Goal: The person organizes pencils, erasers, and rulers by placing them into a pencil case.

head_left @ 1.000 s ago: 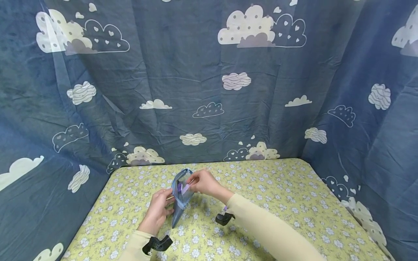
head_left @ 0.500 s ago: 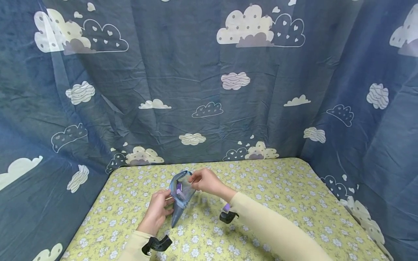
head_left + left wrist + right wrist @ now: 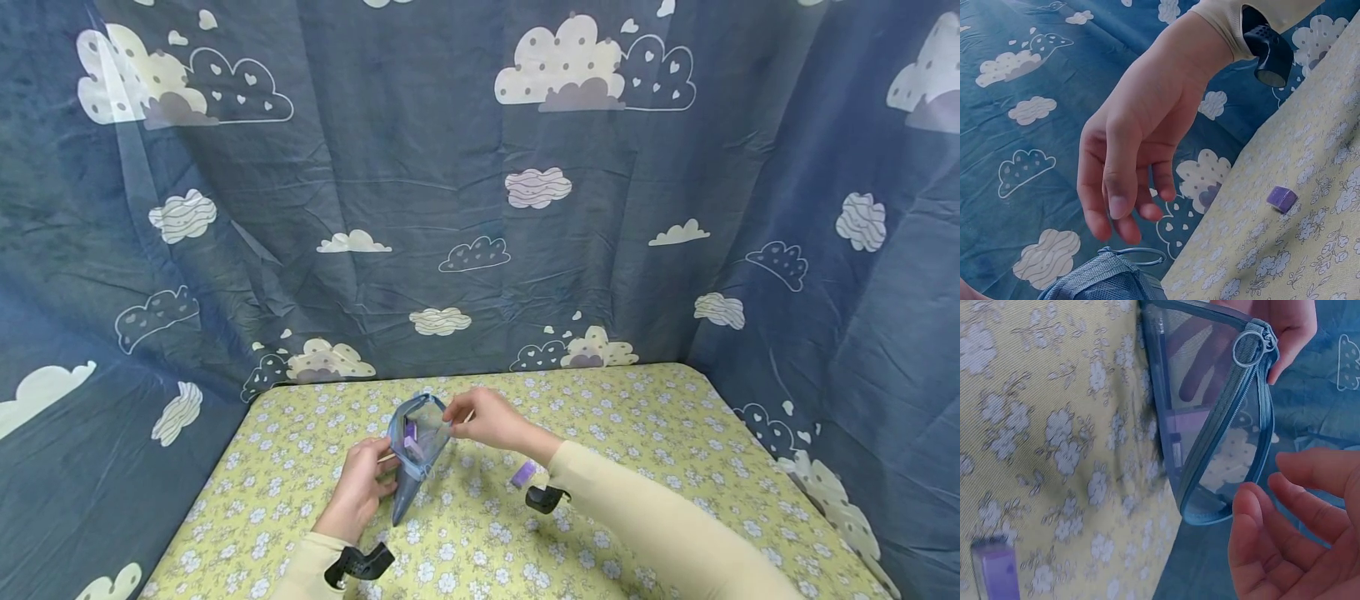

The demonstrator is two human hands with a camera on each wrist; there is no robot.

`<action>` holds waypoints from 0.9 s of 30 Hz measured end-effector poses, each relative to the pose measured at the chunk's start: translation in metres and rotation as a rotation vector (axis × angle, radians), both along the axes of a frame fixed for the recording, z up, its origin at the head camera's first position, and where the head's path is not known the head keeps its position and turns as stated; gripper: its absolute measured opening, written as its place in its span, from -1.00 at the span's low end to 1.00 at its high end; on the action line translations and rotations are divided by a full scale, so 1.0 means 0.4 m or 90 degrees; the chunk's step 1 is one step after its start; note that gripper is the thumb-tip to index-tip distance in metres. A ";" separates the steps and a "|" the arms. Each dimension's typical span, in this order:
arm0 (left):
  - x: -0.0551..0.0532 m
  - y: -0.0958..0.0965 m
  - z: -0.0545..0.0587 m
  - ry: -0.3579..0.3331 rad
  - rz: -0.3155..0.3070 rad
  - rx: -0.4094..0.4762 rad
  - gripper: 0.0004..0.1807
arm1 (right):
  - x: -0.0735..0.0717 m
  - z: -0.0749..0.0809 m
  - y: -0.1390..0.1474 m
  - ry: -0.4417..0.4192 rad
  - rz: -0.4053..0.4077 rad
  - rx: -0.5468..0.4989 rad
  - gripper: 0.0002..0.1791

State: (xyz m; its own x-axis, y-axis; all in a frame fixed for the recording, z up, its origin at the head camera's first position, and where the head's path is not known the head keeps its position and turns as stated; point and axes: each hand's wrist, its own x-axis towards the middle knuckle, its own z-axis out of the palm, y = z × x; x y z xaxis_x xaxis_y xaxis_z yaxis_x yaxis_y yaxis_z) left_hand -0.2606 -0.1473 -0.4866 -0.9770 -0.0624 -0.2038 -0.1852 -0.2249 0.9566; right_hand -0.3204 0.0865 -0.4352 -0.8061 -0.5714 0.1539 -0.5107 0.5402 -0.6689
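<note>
A blue see-through mesh zipper pouch point(image 3: 433, 442) stands tilted over the table with its mouth open. My left hand point(image 3: 360, 483) grips its left side, thumb at the rim and fingers behind the mesh. Inside lie small purple pieces point(image 3: 410, 432), partly hidden by the pouch wall. Close to the pouch's right rim is my right hand point(image 3: 491, 421). In the right wrist view its fingers point(image 3: 1310, 519) are loosely bent with nothing between them, just apart from the zipper edge. The left wrist view shows this same right hand point(image 3: 1141, 137) above the pouch's zipper end point(image 3: 1104, 281).
A small purple block point(image 3: 524, 473) lies on the flowered yellow tablecloth point(image 3: 637, 467), beneath the right forearm. Black cameras sit on both wrists. A dark blue cloud-print curtain point(image 3: 405, 192) hangs behind the table and along its sides.
My right hand has let go of a pale purple piece inside the pouch and drawn back to the right rim. Its forearm shifted right, uncovering the purple block. The left hand stays put.
</note>
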 end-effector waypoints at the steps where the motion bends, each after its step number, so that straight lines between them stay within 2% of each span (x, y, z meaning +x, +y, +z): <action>1: 0.000 0.000 0.000 0.001 -0.001 -0.001 -0.78 | 0.002 0.001 0.004 0.000 0.003 0.002 -0.85; 10: 0.002 0.002 0.001 0.006 -0.001 -0.003 -0.78 | 0.012 0.004 0.043 0.019 0.016 0.035 -0.83; 16: 0.004 0.001 0.005 0.010 -0.004 0.000 -0.79 | 0.014 -0.008 0.077 0.040 0.020 0.067 -0.83; 27: 0.010 -0.002 0.007 0.013 -0.015 -0.001 -0.77 | 0.032 -0.038 0.147 0.047 0.025 0.086 -0.82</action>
